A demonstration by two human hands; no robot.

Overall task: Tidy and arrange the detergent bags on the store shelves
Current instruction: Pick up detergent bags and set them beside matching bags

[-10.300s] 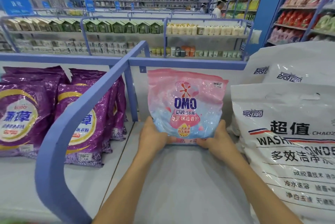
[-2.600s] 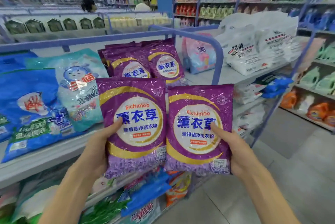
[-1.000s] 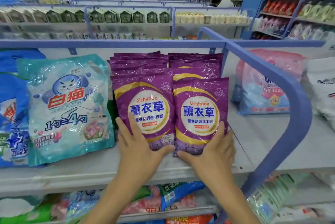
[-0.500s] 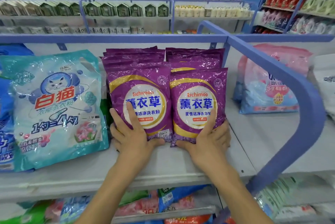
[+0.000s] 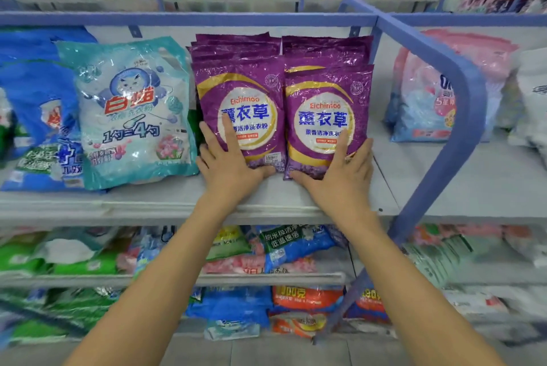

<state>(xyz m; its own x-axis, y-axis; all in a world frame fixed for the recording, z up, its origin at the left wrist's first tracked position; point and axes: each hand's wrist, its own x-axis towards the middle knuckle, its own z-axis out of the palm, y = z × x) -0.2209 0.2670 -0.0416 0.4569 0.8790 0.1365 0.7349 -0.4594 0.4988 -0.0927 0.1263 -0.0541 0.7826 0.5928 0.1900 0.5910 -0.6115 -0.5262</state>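
Observation:
Two purple Eichimoo detergent bags stand side by side at the front of two rows of like bags on the grey shelf point(image 5: 159, 200). My left hand point(image 5: 229, 163) presses flat against the lower front of the left purple bag point(image 5: 245, 84), fingers straight. My right hand point(image 5: 340, 171) presses the same way on the right purple bag point(image 5: 327, 93). Both thumbs lie along the bags' bottom edges.
A teal cat-logo bag point(image 5: 130, 111) leans just left of the purple rows, with blue bags point(image 5: 32, 99) beyond it. A blue curved divider rail point(image 5: 461, 105) separates the pink OMO bags point(image 5: 423, 105) at right. Lower shelves hold mixed bags.
Since 2.6 s ago I set the two purple bags on the shelf in front of the rows. Over the last second they were pushed back, and my hands stay flat on them.

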